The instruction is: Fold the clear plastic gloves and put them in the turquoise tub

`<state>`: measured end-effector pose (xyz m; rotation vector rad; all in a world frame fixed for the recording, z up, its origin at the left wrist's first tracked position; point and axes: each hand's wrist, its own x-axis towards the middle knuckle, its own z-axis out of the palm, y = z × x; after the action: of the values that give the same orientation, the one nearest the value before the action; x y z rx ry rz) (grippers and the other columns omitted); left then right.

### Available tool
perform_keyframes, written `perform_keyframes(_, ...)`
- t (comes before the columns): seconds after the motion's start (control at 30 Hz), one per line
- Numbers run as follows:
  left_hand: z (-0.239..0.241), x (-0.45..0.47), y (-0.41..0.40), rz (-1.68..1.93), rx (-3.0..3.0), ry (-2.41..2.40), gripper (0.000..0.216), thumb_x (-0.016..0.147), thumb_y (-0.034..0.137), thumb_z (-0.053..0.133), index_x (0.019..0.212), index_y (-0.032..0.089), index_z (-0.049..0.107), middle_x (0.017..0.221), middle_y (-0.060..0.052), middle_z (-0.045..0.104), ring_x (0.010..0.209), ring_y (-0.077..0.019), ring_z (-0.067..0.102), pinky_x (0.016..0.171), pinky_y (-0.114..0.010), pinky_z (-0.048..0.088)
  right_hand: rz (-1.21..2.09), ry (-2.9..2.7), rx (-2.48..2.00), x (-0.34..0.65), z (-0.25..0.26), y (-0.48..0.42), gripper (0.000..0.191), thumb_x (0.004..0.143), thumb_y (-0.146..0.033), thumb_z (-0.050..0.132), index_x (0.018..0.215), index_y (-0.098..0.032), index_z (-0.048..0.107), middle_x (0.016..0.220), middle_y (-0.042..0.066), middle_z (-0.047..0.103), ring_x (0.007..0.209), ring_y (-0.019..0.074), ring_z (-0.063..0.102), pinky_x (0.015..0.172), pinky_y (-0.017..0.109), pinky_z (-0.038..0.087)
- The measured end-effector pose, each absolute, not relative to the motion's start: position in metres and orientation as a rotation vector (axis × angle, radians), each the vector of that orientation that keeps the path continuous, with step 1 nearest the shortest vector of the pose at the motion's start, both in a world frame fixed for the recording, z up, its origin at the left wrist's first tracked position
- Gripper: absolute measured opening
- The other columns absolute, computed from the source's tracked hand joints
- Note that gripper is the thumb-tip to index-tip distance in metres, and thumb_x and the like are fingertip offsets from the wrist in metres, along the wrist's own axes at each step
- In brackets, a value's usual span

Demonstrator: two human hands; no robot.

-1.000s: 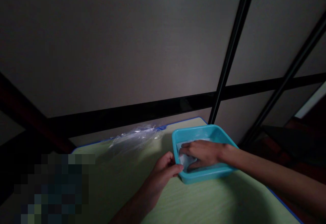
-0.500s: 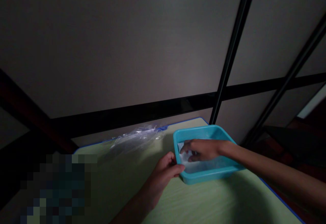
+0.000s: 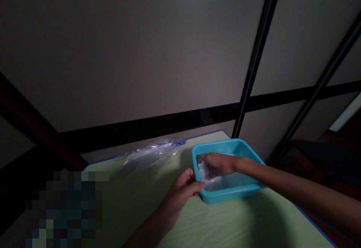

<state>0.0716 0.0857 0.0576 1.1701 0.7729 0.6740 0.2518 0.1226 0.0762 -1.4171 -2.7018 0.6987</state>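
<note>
A turquoise plastic basin stands on the table. My left hand is closed on its near left corner, thumb over the rim and fingers against the outside. Down inside the basin, my right hand has its fingers curled into a crinkled, whitish, see-through sheet against the left wall. Folds and shine make it look like thin plastic film. Part of the sheet is hidden behind the fingers, and the basin's floor looks pale and whitish.
A crumpled clear plastic bag lies at the back of the pale green table, which has a blue edge. Grey panels with black strips rise right behind it. A pixelated patch covers the lower left.
My right hand's fingers have drawn in and bunched up the sheet, which lay flatter before. The left hand and the basin have stayed in place.
</note>
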Motion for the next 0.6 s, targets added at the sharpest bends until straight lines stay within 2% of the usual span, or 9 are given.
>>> perform_keyframes(0.13, 0.061, 0.071, 0.083, 0.68, 1.171, 0.79, 0.014, 0.067, 0.023, 0.058, 0.078, 0.014, 0.053, 0.079, -0.004, 0.057, 0.078, -0.0175, 0.053, 0.069, -0.029, 0.038, 0.86, -2.613, -1.345, 0.259, 0.086, 0.124, 0.042, 0.061, -0.007, 0.063, 0.1, -0.011, 0.049, 0.073, 0.0, 0.054, 0.063, 0.0129, 0.052, 0.057, 0.023, 0.041)
perform_keyframes(0.27, 0.061, 0.073, 0.081, 0.687, 1.093, 0.795, 0.015, 0.066, 0.023, 0.059, 0.076, 0.015, 0.051, 0.076, -0.002, 0.055, 0.074, -0.0153, 0.052, 0.068, -0.028, 0.04, 1.053, -2.404, -1.223, 0.272, 0.096, 0.126, 0.031, 0.066, -0.005, 0.056, 0.096, -0.012, 0.048, 0.08, 0.002, 0.054, 0.066, 0.0112, 0.054, 0.06, 0.023, 0.045)
perform_keyframes(0.37, 0.061, 0.076, 0.08, 0.717, 1.038, 0.79, 0.016, 0.065, 0.024, 0.061, 0.071, 0.016, 0.048, 0.073, -0.001, 0.053, 0.071, -0.0141, 0.051, 0.067, -0.028, 0.04, 1.089, -2.312, -1.243, 0.282, 0.1, 0.129, 0.031, 0.068, -0.001, 0.049, 0.097, -0.013, 0.047, 0.082, 0.001, 0.054, 0.068, 0.0103, 0.056, 0.062, 0.023, 0.046)
perform_keyframes(0.6, 0.061, 0.082, 0.08, 0.741, 1.033, 0.81, 0.016, 0.065, 0.022, 0.061, 0.071, 0.016, 0.048, 0.075, -0.001, 0.052, 0.073, -0.0138, 0.05, 0.067, -0.027, 0.041, 1.048, -2.276, -1.609, 0.288, 0.098, 0.125, 0.023, 0.065, -0.001, 0.049, 0.086, -0.011, 0.052, 0.068, -0.001, 0.052, 0.046, 0.0087, 0.052, 0.043, 0.021, 0.041)
